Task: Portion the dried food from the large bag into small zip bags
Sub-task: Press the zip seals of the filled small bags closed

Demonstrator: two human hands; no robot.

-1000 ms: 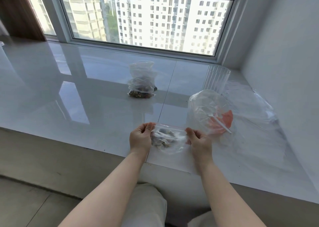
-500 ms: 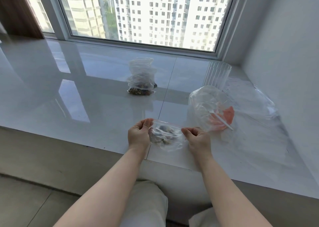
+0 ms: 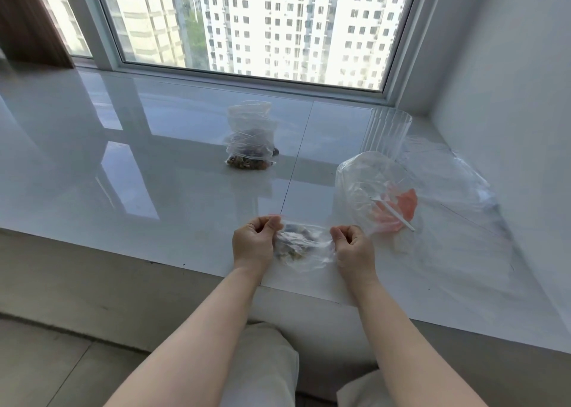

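**Small zip bag pinched at both top corners above the near edge of the surface**

Held between both hands: a small zip bag [image 3: 301, 246], clear, with a clump of dried food [image 3: 293, 244] inside; stretched sideways, its lower part sagging over the near edge of the glossy white surface [image 3: 154, 190]. Left hand [image 3: 253, 246] on the bag's left top corner, grip narrow, thumb and curled fingers pinching the plastic; right hand [image 3: 353, 249] on the right top corner, grip likewise narrow and pinching the plastic. Cannot tell whether the zip strip is pressed closed.

Beyond the small zip bag and a little to its left, well apart: a filled bag [image 3: 250, 137], standing upright on the surface, crumpled, with dark dried food at its bottom. Just to the right of the small zip bag and slightly farther back: a large bag [image 3: 364, 184], clear, bulging, with an orange piece [image 3: 404, 205] and a white stick [image 3: 395, 213] seen through it; a flat plastic sheet [image 3: 463, 208] spread farther right. Behind the large bag: a clear ribbed cup [image 3: 387, 131], upright. Farther back still: a window [image 3: 262, 26] facing tall buildings.
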